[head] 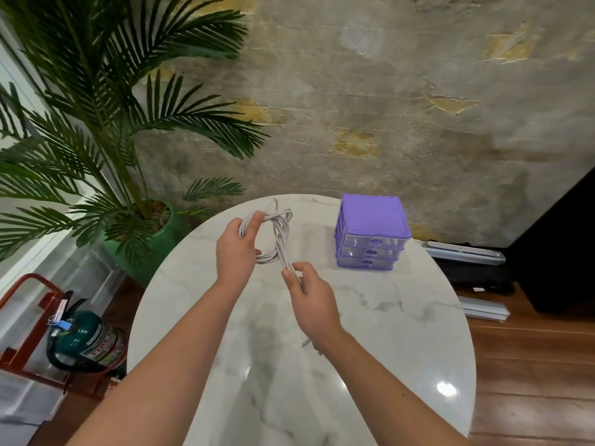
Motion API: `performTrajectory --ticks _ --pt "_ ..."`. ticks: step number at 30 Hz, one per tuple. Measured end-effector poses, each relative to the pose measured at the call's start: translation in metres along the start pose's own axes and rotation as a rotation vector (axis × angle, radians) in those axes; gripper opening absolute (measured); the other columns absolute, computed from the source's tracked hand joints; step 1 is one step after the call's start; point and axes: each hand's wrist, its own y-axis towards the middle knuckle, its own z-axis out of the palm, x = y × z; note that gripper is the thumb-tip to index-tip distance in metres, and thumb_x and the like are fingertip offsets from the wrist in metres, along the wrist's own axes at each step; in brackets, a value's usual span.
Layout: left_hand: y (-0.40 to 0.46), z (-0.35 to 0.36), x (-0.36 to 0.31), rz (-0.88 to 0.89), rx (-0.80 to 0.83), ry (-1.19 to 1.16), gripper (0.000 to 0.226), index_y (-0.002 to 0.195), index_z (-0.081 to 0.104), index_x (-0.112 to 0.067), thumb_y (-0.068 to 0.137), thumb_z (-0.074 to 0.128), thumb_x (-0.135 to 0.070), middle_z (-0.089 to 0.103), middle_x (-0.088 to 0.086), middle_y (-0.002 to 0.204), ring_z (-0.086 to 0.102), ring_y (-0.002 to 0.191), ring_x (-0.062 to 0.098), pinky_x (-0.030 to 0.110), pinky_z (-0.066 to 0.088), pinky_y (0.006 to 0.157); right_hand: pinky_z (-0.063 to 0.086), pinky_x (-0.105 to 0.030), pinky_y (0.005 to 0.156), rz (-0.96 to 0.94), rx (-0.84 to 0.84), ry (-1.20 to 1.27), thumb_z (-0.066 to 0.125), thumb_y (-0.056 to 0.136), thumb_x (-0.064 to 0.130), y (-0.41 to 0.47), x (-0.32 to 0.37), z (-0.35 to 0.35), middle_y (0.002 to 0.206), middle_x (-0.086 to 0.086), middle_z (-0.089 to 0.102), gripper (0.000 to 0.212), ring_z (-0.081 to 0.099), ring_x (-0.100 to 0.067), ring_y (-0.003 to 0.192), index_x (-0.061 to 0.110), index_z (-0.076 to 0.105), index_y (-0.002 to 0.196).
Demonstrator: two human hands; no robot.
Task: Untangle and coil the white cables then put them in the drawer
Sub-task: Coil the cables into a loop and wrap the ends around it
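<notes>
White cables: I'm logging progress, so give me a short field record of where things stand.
cables: white cables, looped bundle held above the table
left hand: left hand grips the loops
right hand: right hand pinches the trailing strands
drawer unit: purple drawer unit, three drawers, all closed
stage: coiling, nothing stowed

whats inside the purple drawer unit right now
All three drawers of the purple drawer unit look closed. Their clear fronts show only glare, so their contents cannot be told. The white cables are outside it, held in the left hand and right hand.
</notes>
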Motion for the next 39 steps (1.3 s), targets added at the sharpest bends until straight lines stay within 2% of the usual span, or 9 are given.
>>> performTrajectory --ticks 6,9,14,18,23,29,31,36,39 --pt "-0.004 -0.004 0.006 -0.047 0.264 -0.026 0.042 0.094 0.058 -0.011 0.094 0.051 -0.053 0.060 0.002 0.074 0.063 0.060 0.010 0.027 0.044 0.055 0.043 -0.026 0.053 0.312 0.132 0.426 0.053 0.094 0.014 0.027 0.009 -0.013 0.066 -0.002 0.051 0.015 0.045 -0.015 0.046 0.005 0.065 0.093" --pt "-0.003 -0.007 0.008 -0.072 0.377 -0.081 0.033 0.090 0.065 -0.007 0.088 0.069 -0.040 0.070 0.009 0.074 0.061 0.062 0.014 0.028 0.047 0.061 0.034 -0.025 0.056 0.310 0.055 0.343 0.054 0.095 0.026 0.031 0.010 -0.018 0.065 0.005 0.048 0.021 0.043 -0.012 0.058 0.008 0.066 0.094" --pt "0.001 -0.006 -0.002 -0.128 0.495 -0.097 0.025 0.091 0.069 -0.010 0.083 0.075 -0.033 0.070 0.005 0.073 0.066 0.067 0.015 0.026 0.049 0.064 0.041 -0.029 0.065 0.198 0.004 0.123 0.052 0.097 0.038 0.028 0.005 -0.017 0.078 0.008 0.057 0.020 0.055 -0.016 0.080 0.020 0.056 0.091" --pt "-0.006 0.008 -0.012 -0.067 0.314 0.079 0.040 0.077 0.054 -0.017 0.083 0.069 -0.053 0.059 0.001 0.070 0.060 0.062 0.017 0.017 0.042 0.045 0.047 -0.038 0.073 0.214 0.077 0.069 0.045 0.101 0.035 0.029 0.011 -0.011 0.083 0.000 0.057 0.021 0.054 -0.021 0.078 0.016 0.047 0.091" --pt "-0.012 0.012 -0.008 0.038 0.106 0.105 0.054 0.071 0.043 -0.008 0.087 0.061 -0.056 0.045 0.005 0.061 0.040 0.057 0.019 0.033 0.034 0.054 0.044 -0.038 0.072 0.111 0.028 -0.118 0.034 0.101 0.048 0.013 0.026 -0.008 0.085 -0.002 0.060 0.037 0.060 -0.027 0.084 0.013 0.046 0.097" --pt "0.000 0.006 -0.008 -0.016 0.093 -0.009 0.068 0.086 0.052 0.002 0.082 0.058 -0.066 0.057 0.024 0.079 0.048 0.065 0.029 0.050 0.050 0.064 0.045 -0.040 0.065 -0.126 -0.054 -0.264 0.028 0.102 0.049 -0.003 0.021 -0.009 0.067 0.002 0.053 0.033 0.058 -0.030 0.068 0.018 0.035 0.091" --pt "0.002 0.005 -0.011 -0.037 0.135 -0.026 0.068 0.089 0.054 0.001 0.082 0.058 -0.066 0.056 0.022 0.077 0.046 0.063 0.025 0.045 0.050 0.057 0.044 -0.040 0.063 -0.156 -0.032 -0.255 0.029 0.101 0.049 -0.005 0.011 -0.008 0.065 0.004 0.052 0.032 0.057 -0.028 0.065 0.019 0.035 0.090" --pt "0.003 -0.003 -0.018 -0.141 0.284 -0.194 0.052 0.071 0.042 -0.014 0.089 0.053 -0.062 0.036 0.000 0.054 0.030 0.048 0.016 0.025 0.031 0.043 0.047 -0.040 0.068 -0.004 0.000 0.147 0.040 0.096 0.057 0.004 -0.001 -0.014 0.069 0.006 0.055 0.043 0.048 -0.013 0.063 0.018 0.050 0.082" --pt "0.002 -0.005 -0.020 -0.280 0.327 -0.215 0.063 0.064 0.040 -0.015 0.091 0.032 -0.071 0.031 -0.003 0.050 0.025 0.043 0.014 0.023 0.025 0.041 0.048 -0.032 0.073 0.130 -0.028 0.497 0.042 0.102 0.034 0.028 0.015 -0.029 0.093 0.001 0.065 0.028 0.053 -0.014 0.077 0.018 0.065 0.103"
